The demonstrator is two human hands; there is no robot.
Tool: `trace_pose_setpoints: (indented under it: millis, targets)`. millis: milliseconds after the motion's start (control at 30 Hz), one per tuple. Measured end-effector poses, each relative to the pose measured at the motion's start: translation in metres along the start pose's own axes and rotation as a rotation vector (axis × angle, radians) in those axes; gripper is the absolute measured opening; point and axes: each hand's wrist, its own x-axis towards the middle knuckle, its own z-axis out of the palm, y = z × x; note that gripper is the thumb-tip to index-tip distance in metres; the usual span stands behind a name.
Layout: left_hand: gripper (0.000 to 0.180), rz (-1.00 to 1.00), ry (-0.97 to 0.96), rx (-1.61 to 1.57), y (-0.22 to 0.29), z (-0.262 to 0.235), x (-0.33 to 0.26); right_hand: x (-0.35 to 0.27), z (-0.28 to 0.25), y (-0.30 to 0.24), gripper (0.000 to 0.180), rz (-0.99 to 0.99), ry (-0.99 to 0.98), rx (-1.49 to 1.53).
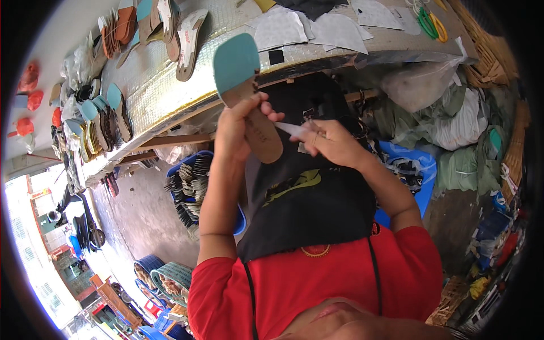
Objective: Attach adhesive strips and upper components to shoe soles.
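My left hand (233,130) grips a shoe insole (237,62) at its middle, fingers wrapped round its edge. The insole is teal at the broad toe end and brown toward the heel, with small dark bits along its right edge. In my right hand (335,143) is a pale, whitish pointed tool (288,129), its tip directed left, close to the insole's edge and my left fingertips. Whether the tip touches the insole I cannot tell. Beneath both hands a black apron (317,215) with a yellow-green print covers my lap.
A foil-covered workbench (153,73) runs ahead, bearing several insoles (190,45) and white cut pieces (337,31). Below its edge stand a blue basin (241,221) of stacked pieces at left and a blue crate (422,170) at right. Plastic bags (422,85) crowd the right side.
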Motion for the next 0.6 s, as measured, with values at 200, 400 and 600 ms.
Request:
trace_pose_setpoints:
  millis: [200, 400, 600]
  targets:
    - [0.015, 0.068, 0.051, -0.058, 0.022, 0.005, -0.006, -0.005, 0.031, -0.029, 0.029, -0.545, 0.247, -1.055]
    - [0.015, 0.084, 0.01, 0.141, 0.04, 0.022, -0.01, -0.001, 0.066, -0.023, 0.021, -0.603, 0.256, -1.108]
    - [0.02, 0.356, -0.051, -0.168, 0.021, 0.024, -0.005, 0.02, 0.066, -0.014, 0.021, -0.642, 0.356, -0.637]
